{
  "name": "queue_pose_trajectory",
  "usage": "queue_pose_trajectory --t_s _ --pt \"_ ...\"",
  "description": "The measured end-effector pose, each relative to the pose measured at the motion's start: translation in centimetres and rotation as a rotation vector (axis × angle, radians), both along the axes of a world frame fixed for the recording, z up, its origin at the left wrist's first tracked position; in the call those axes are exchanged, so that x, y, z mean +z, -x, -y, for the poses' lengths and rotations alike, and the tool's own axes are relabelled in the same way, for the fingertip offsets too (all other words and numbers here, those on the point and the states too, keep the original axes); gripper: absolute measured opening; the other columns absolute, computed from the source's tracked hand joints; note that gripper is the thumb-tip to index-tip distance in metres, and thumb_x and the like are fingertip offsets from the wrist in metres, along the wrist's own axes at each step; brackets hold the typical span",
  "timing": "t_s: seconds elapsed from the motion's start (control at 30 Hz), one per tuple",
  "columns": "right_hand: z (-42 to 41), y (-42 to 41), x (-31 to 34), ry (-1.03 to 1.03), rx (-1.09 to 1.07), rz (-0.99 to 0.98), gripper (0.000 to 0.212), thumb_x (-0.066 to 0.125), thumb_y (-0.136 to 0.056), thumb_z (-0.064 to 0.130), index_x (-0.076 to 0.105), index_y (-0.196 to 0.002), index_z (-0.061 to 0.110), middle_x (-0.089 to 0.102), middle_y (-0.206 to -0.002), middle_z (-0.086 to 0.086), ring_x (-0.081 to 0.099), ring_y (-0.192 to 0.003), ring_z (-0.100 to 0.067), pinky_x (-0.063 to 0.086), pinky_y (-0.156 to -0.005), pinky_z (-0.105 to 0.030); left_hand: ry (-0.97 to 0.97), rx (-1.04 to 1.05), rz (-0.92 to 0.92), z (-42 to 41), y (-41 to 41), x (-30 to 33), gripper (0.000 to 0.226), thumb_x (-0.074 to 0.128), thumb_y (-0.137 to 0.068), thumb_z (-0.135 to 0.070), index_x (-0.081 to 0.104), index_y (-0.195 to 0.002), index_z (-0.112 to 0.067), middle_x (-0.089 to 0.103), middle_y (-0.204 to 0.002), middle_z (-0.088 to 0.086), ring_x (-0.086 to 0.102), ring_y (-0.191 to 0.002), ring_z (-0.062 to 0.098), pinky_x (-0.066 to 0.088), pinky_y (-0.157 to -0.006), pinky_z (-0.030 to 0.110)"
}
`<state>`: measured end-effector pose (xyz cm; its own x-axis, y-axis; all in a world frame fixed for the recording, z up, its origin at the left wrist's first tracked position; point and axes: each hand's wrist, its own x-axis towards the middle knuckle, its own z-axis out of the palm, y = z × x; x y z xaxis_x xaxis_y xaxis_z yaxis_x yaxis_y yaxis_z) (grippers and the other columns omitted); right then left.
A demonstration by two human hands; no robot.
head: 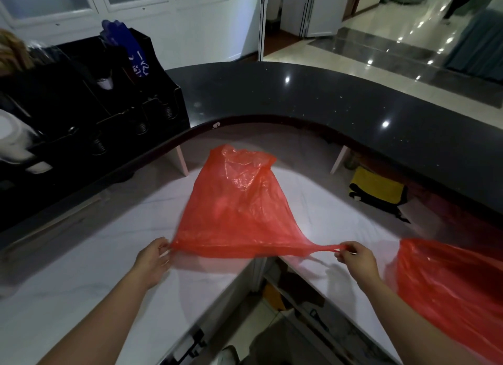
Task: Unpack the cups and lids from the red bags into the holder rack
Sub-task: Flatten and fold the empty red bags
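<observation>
Now I hold a red bag (239, 201) stretched between my two hands over the white bench (81, 269). My left hand (153, 258) pinches one corner of the bag's near edge, with the fingers curled on the plastic. My right hand (353, 258) pinches the other end, where the plastic is pulled into a thin twisted strip that looks like a handle. The near edge of the bag is tight between both hands, and the rest of it lies away from me on the bench, flat and crumpled at the far end. It looks almost empty, but I cannot tell for sure if something is inside.

A second red bag (449, 283) lies on the bench just beside my right forearm, at the right border of the view. It looks fuller, but what it contains is not visible.

Behind the white bench a dark curved counter (326, 98) stands higher. On its left part is the black holder rack (114, 98), with several compartments and metal springs in the front ones. Something white is in one compartment of the rack and a blue printed bag (136, 54) hangs out from the top of it. At the far left edge a white rounded object (13, 139) is partly in view. Under the counter, on the right, a yellow and black cloth item (377, 190) lies on a lower shelf
</observation>
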<state>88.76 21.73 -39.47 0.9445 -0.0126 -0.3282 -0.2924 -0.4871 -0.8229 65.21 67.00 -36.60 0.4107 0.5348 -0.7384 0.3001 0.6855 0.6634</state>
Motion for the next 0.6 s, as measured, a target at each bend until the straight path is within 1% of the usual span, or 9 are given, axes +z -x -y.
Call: queue_pose_trajectory --t_s 0.07,0.1,0.17,0.23,0.33,0.4,0.47,0.53,0.6 --pt "0.1 0.2 0.1 0.008 -0.001 0.006 0.015 0.055 -0.097 0.001 0.068 -0.101 0.008 0.074 -0.088 -0.011 0.074 -0.078 -0.024 0.058 -0.084 -0.039 -0.026 -0.149 -0.021 0.8 -0.3 0.2 0.017 0.051 -0.102 -0.023 0.066 -0.097 -0.017 0.068 -0.096 0.003 0.061 -0.086 0.021 0.045 -0.076 0.032" --pt "0.2 0.2 0.3 0.012 0.000 0.007 0.015 0.055 -0.098 0.002 0.068 -0.102 0.008 0.074 -0.088 -0.010 0.075 -0.078 -0.023 0.057 -0.084 -0.039 -0.046 -0.165 -0.008 1.2 -0.6 0.1 0.017 0.052 -0.103 -0.023 0.067 -0.100 -0.015 0.069 -0.096 0.005 0.062 -0.087 0.022 0.046 -0.077 0.032" --pt "0.4 0.3 0.5 0.011 0.003 0.014 0.014 0.056 -0.098 0.004 0.068 -0.103 0.008 0.075 -0.087 -0.009 0.075 -0.078 -0.023 0.057 -0.084 -0.038 -0.083 -0.117 0.022 1.8 -1.1 -0.1 0.013 0.055 -0.103 -0.018 0.065 -0.104 -0.009 0.068 -0.094 0.011 0.061 -0.083 0.024 0.048 -0.076 0.033" --pt "0.7 0.4 0.9 0.024 0.011 0.017 0.013 0.057 -0.098 0.005 0.068 -0.102 0.010 0.075 -0.085 -0.008 0.075 -0.077 -0.022 0.055 -0.080 -0.036 -0.118 -0.090 0.003 2.1 -1.4 -0.2 0.008 0.058 -0.101 -0.010 0.063 -0.104 -0.005 0.064 -0.089 0.014 0.057 -0.076 0.022 0.048 -0.072 0.033" --pt "1.0 0.5 1.2 0.024 0.017 0.018 0.013 0.057 -0.096 0.005 0.069 -0.099 0.009 0.075 -0.084 -0.008 0.074 -0.078 -0.023 0.054 -0.077 -0.034 -0.152 -0.120 -0.040 2.1 -1.6 -0.5 0.006 0.059 -0.098 -0.001 0.063 -0.099 -0.004 0.059 -0.081 0.013 0.052 -0.069 0.020 0.045 -0.068 0.032" --pt "1.2 0.5 1.3 0.016 0.013 0.028 0.014 0.057 -0.094 0.003 0.070 -0.099 0.007 0.074 -0.084 -0.009 0.074 -0.078 -0.026 0.056 -0.079 -0.036 -0.193 -0.150 -0.071 1.8 -1.6 -0.5 0.008 0.060 -0.096 0.001 0.064 -0.096 -0.006 0.058 -0.079 0.012 0.051 -0.067 0.019 0.044 -0.066 0.031" --pt "1.4 0.6 1.3 0.021 0.014 0.034 0.014 0.057 -0.094 0.004 0.071 -0.097 0.008 0.074 -0.085 -0.009 0.074 -0.080 -0.027 0.057 -0.083 -0.040 -0.274 -0.115 -0.085 1.5 -1.5 -0.5 0.008 0.064 -0.094 0.002 0.066 -0.095 -0.006 0.059 -0.078 0.012 0.051 -0.066 0.019 0.044 -0.064 0.032" --pt "1.6 0.6 1.1 0.045 0.024 0.040 0.014 0.058 -0.096 0.006 0.072 -0.094 0.011 0.075 -0.084 -0.007 0.074 -0.082 -0.025 0.057 -0.086 -0.041 -0.396 -0.012 -0.104 1.1 -1.3 -0.6 0.007 0.069 -0.090 0.001 0.067 -0.094 -0.005 0.060 -0.074 0.011 0.051 -0.063 0.020 0.045 -0.063 0.033" --pt "1.4 0.6 1.0 0.069 0.028 0.038 0.015 0.059 -0.097 0.007 0.073 -0.096 0.009 0.075 -0.083 -0.005 0.074 -0.083 -0.024 0.056 -0.085 -0.039 -0.472 0.074 -0.111 0.8 -1.2 -0.5 0.012 0.073 -0.087 0.000 0.065 -0.084 -0.009 0.060 -0.071 0.010 0.051 -0.062 0.021 0.046 -0.067 0.033"
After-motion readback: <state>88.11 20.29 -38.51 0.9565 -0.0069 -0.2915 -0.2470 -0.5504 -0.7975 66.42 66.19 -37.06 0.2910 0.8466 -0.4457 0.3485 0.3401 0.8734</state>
